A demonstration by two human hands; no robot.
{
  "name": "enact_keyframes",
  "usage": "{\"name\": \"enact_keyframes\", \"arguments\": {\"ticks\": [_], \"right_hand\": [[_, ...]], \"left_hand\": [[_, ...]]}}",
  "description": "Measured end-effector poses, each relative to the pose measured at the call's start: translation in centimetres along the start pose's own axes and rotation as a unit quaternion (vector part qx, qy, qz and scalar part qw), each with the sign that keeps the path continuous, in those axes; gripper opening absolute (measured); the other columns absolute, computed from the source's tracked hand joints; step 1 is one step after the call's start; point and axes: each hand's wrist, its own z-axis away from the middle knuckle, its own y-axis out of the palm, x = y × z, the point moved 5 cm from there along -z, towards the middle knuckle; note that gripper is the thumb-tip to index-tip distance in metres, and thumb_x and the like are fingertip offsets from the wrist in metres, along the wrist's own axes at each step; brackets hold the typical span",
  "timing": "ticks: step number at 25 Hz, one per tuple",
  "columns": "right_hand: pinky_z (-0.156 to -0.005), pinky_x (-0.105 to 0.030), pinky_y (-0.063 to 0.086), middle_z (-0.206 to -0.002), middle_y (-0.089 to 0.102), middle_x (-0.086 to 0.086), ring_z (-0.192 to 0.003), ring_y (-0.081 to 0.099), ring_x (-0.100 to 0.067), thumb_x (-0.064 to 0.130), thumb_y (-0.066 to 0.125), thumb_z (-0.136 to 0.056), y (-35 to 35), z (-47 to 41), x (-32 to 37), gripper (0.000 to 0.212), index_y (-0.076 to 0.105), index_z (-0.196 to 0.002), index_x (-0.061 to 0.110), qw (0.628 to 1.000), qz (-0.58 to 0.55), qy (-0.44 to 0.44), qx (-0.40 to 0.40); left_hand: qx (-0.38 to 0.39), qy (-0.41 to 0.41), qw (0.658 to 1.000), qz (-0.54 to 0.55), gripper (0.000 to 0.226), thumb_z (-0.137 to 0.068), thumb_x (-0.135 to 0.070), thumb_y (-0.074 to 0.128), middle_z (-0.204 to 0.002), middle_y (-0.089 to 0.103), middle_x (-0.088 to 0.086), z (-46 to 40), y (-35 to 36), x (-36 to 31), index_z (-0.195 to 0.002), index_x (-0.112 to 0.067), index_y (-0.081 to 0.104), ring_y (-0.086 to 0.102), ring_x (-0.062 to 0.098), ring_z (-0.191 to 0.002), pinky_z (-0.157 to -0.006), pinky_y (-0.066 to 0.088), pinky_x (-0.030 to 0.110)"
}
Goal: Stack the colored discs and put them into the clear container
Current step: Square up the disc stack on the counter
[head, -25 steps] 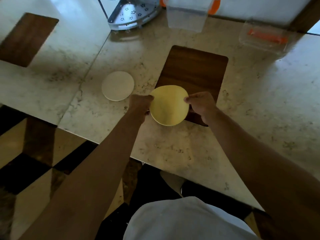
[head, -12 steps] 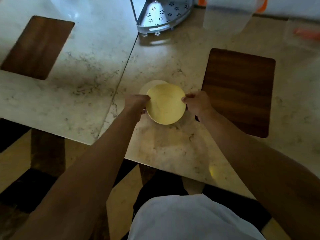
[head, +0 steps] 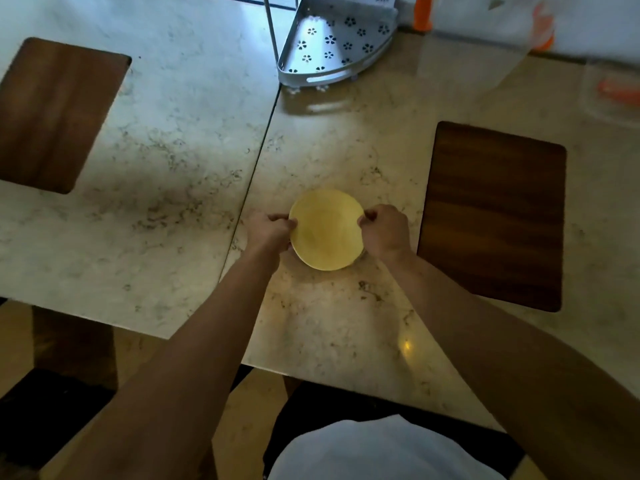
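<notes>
Yellow disc [head: 326,229] sits near the middle of the marble table [head: 332,323], held from both sides. Left hand [head: 269,230] pinches the disc's left rim, fingers [head: 284,219] curled over the edge; right hand [head: 385,231] does the same on the right rim, fingers [head: 367,216] clamped on it. Can't tell if the disc is flat on the table or lifted a bit; a pale edge shows under its lower right rim, poss. a second disc beneath, too dim to be sure. Dark wood inlay panel [head: 493,216] lies just right of the right hand, not touching the disc. Another wood panel [head: 57,112] is far left, well apart. Metal corner rack w/ flower cutouts [head: 334,43] stands at the back, centre. Clear container [head: 474,60] w/ orange clips is back right, blurred. A clear lid w/ orange strip [head: 613,91] lies at the far right edge. Both forearms bare; white shirt [head: 381,452] at bottom.
</notes>
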Motion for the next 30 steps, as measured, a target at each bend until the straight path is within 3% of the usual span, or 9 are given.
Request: {"name": "enact_keyframes", "arguments": {"ticks": [4,7,11,15,19,30], "right_hand": [[-0.080,-0.036,0.052,-0.100,0.072,-0.012,-0.093,0.066,-0.029,0.017,0.052,-0.096,0.5,-1.0,0.0,0.024,0.071,-0.103,0.005,0.998,0.058,-0.008,-0.008],[-0.078,-0.037,0.052,-0.096,0.072,-0.012,-0.090,0.066,-0.029,0.018,0.052,-0.095,0.5,-1.5,-0.2,0.024,0.072,-0.099,0.005,0.997,0.081,-0.006,-0.005],[-0.076,-0.035,0.053,-0.094,0.073,-0.011,-0.086,0.067,-0.027,0.020,0.054,-0.095,0.4,-1.7,-0.2,0.024,0.073,-0.098,0.006,0.996,0.084,0.002,-0.008],[-0.070,-0.035,0.054,-0.087,0.073,-0.011,-0.080,0.067,-0.027,0.019,0.054,-0.093,0.3,-1.6,-0.1,0.024,0.074,-0.091,0.006,0.994,0.106,-0.002,-0.016],[-0.072,-0.034,0.055,-0.090,0.074,-0.009,-0.082,0.068,-0.026,0.012,0.055,-0.090,0.1,-1.4,-0.1,0.021,0.075,-0.094,0.009,0.996,0.084,-0.015,-0.012],[-0.074,-0.039,0.059,-0.090,0.074,-0.013,-0.083,0.069,-0.030,0.021,0.060,-0.087,-0.1,-1.4,-0.5,0.022,0.074,-0.093,0.005,0.998,0.048,0.045,-0.006]], "left_hand": [[0.004,-0.020,1.000,-0.005,0.019,-0.085,-0.006,0.067,-0.096,0.070,0.023,-0.8,0.5,0.2,-0.103,-0.001,0.067,0.069,0.036,-0.082,-0.071,0.060,0.045],[-0.004,0.038,0.996,-0.079,0.017,-0.084,-0.008,0.068,-0.096,0.071,0.020,-1.0,0.4,-0.2,-0.099,-0.002,0.069,0.070,0.031,-0.082,-0.074,0.060,0.044],[-0.012,0.165,0.955,-0.246,0.009,-0.080,-0.014,0.066,-0.077,0.072,0.021,-0.4,0.6,-1.6,-0.075,-0.008,0.071,0.070,0.033,-0.069,-0.067,0.059,0.046],[-0.025,0.199,0.915,-0.350,0.015,-0.078,-0.017,0.064,-0.066,0.068,0.018,-0.3,1.3,-2.3,-0.064,-0.013,0.064,0.066,0.031,-0.062,-0.061,0.055,0.039],[-0.036,0.169,0.918,-0.358,0.021,-0.071,-0.011,0.065,-0.046,0.047,0.009,-0.8,1.0,-2.1,-0.054,0.000,0.060,0.045,0.024,-0.042,-0.045,0.033,0.027],[-0.071,0.141,0.922,-0.353,0.024,-0.066,-0.004,0.063,-0.042,0.033,0.000,0.1,1.2,-1.9,-0.049,-0.008,0.047,0.034,0.017,-0.038,-0.042,0.023,0.022]]}}
